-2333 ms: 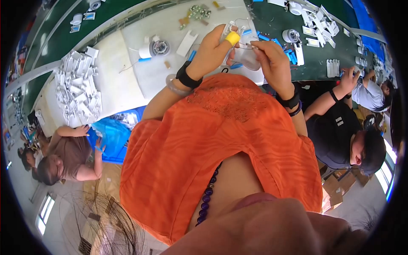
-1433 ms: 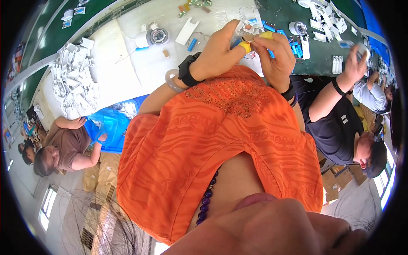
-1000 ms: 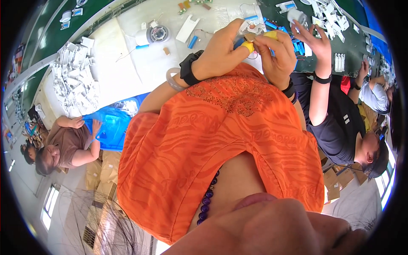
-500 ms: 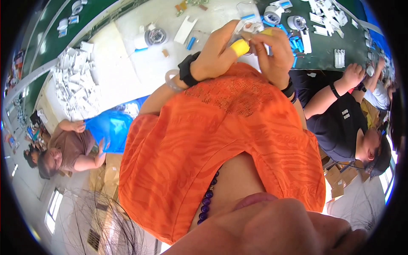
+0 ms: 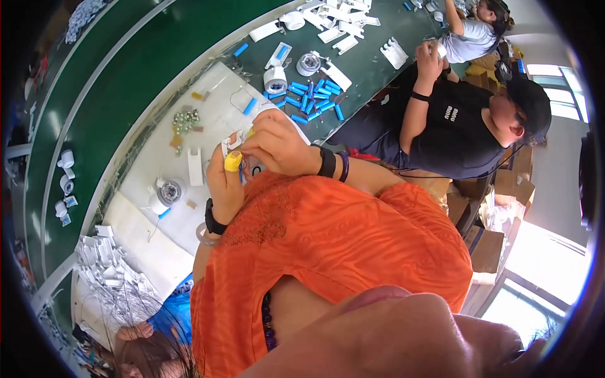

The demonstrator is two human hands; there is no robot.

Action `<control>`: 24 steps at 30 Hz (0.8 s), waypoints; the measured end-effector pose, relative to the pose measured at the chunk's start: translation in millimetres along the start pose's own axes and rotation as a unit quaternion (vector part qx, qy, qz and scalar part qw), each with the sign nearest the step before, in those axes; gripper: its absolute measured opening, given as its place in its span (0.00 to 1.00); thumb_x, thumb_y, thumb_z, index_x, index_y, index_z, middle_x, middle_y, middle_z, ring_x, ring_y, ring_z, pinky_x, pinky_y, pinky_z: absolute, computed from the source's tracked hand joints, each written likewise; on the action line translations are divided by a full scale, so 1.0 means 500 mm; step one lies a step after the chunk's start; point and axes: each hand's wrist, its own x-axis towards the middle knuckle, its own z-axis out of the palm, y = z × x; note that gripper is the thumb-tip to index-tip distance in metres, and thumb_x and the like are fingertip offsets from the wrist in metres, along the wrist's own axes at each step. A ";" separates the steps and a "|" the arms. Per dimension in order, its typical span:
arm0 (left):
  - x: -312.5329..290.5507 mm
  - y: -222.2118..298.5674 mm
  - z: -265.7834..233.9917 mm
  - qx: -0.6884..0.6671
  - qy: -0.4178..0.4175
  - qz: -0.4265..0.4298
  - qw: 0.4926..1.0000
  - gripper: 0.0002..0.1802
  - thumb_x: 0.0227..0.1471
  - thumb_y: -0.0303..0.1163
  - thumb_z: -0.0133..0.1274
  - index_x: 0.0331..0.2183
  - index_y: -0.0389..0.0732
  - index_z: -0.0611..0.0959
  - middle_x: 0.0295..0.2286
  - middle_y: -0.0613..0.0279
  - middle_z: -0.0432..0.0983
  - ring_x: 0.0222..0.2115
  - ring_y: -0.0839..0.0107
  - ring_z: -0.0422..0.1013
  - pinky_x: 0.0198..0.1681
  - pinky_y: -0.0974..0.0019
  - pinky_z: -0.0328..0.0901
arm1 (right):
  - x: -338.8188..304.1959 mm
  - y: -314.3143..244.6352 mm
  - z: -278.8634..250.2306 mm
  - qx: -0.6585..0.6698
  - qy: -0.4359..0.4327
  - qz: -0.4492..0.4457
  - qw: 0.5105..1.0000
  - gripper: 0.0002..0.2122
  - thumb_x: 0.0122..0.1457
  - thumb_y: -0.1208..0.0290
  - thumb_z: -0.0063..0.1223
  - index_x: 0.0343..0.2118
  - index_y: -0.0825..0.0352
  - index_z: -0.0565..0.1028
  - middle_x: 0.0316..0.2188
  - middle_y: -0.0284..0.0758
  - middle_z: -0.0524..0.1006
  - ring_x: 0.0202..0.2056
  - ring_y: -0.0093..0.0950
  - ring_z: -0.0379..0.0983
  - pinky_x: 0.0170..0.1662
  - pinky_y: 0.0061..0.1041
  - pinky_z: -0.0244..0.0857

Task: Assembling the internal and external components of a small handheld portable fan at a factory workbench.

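Note:
My left hand [image 5: 224, 189] and my right hand [image 5: 277, 145] meet over the near edge of the table. Between their fingertips they pinch a small white plastic part [image 5: 232, 142], largely covered by the fingers. A yellow wrap [image 5: 233, 161] covers my left thumb tip. Beyond my left hand lie a long white plastic cover [image 5: 195, 166] and a round white lamp head [image 5: 169, 191] with a clear lens. Past my right hand are a single blue battery cell [image 5: 250, 106] and a heap of blue battery cells [image 5: 315, 97], some with wires.
Small circuit boards [image 5: 186, 121] are piled on the pale work sheet. White casings are heaped at the left [image 5: 113, 271] and the far right [image 5: 343, 22]. A green belt [image 5: 82, 151] runs beyond the table. Close on my right sits a person in black [image 5: 454, 126].
The whole view has turned, so the table now slants up to the right and the right-hand neighbour shows more fully. My hands still hold the white part together.

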 end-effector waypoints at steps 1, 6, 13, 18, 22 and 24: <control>0.000 -0.003 0.003 0.000 0.011 0.003 1.000 0.18 0.64 0.30 0.39 0.51 0.32 0.72 0.23 0.66 0.69 0.19 0.81 0.63 0.19 0.76 0.59 | -0.002 0.003 0.003 0.009 -0.004 0.001 1.000 0.11 0.43 0.79 0.63 0.31 0.62 0.78 0.28 0.33 0.69 0.36 0.35 0.67 0.41 0.31 0.63; 0.010 -0.005 -0.011 0.104 0.020 0.017 0.994 0.16 0.63 0.28 0.37 0.48 0.33 0.74 0.23 0.65 0.69 0.19 0.80 0.63 0.20 0.75 0.58 | -0.002 0.013 0.021 0.000 0.008 0.012 1.000 0.09 0.45 0.77 0.63 0.31 0.61 0.77 0.29 0.31 0.71 0.36 0.34 0.68 0.42 0.30 0.62; 0.059 -0.056 -0.063 0.132 0.016 0.018 0.991 0.16 0.62 0.31 0.40 0.46 0.33 0.75 0.25 0.64 0.72 0.18 0.77 0.65 0.20 0.73 0.61 | -0.009 0.059 0.036 0.026 -0.094 0.080 0.992 0.08 0.50 0.73 0.61 0.35 0.61 0.76 0.31 0.34 0.74 0.37 0.34 0.70 0.42 0.30 0.62; 0.138 -0.009 -0.137 0.005 0.035 -0.129 0.991 0.14 0.59 0.35 0.47 0.42 0.35 0.76 0.27 0.61 0.75 0.18 0.73 0.70 0.20 0.71 0.66 | -0.040 0.125 -0.003 0.019 -0.067 0.144 0.987 0.08 0.54 0.76 0.58 0.38 0.66 0.75 0.36 0.38 0.76 0.39 0.38 0.73 0.44 0.32 0.66; 0.231 -0.012 -0.265 0.027 0.142 -0.063 0.987 0.13 0.58 0.36 0.50 0.41 0.37 0.77 0.27 0.61 0.76 0.20 0.75 0.72 0.23 0.73 0.67 | -0.084 0.220 -0.052 0.000 -0.031 0.246 0.969 0.07 0.54 0.79 0.55 0.37 0.68 0.75 0.33 0.41 0.76 0.34 0.36 0.74 0.38 0.29 0.68; 0.287 -0.027 -0.364 0.066 0.166 -0.073 0.981 0.20 0.59 0.41 0.50 0.46 0.35 0.77 0.29 0.59 0.78 0.23 0.75 0.72 0.29 0.71 0.70 | -0.103 0.279 -0.084 -0.038 -0.007 0.299 0.953 0.07 0.56 0.78 0.54 0.38 0.69 0.75 0.33 0.41 0.76 0.34 0.34 0.74 0.38 0.28 0.68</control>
